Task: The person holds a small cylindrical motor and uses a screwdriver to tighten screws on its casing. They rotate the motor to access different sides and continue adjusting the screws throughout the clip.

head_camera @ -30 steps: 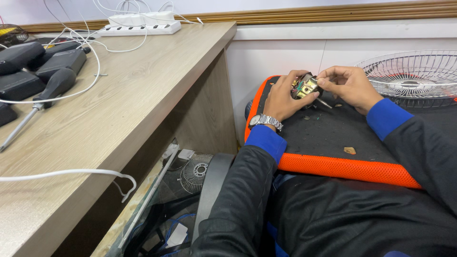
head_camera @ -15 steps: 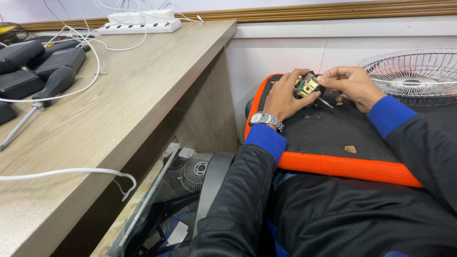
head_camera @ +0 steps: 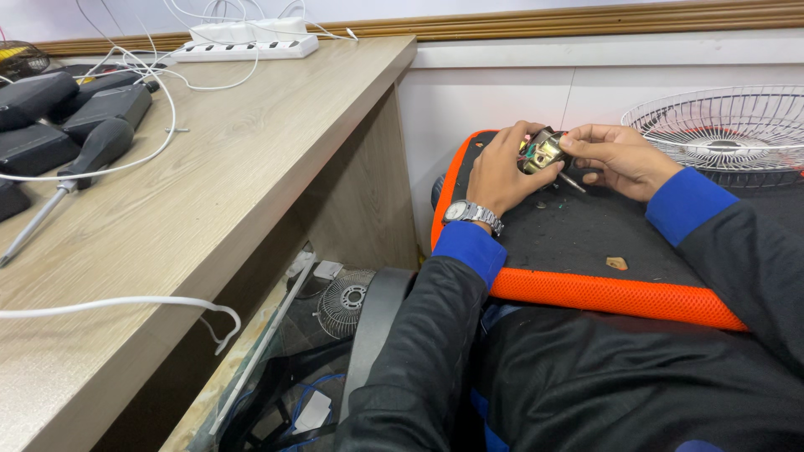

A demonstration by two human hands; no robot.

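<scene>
No packages, signs or screens show here. The only possible label is a small white rectangular card (head_camera: 316,412) lying flat among dark cables low under the wooden desk (head_camera: 251,159); whether anything is printed on it cannot be told.

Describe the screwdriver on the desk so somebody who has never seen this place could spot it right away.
Start at the long wooden desk along the left side, with a white power strip at its far end. Near its left edge, beside a cluster of black cases, lies the screwdriver. It alone has a bulbous black handle and a thin bare metal shaft pointing toward the viewer.
</scene>
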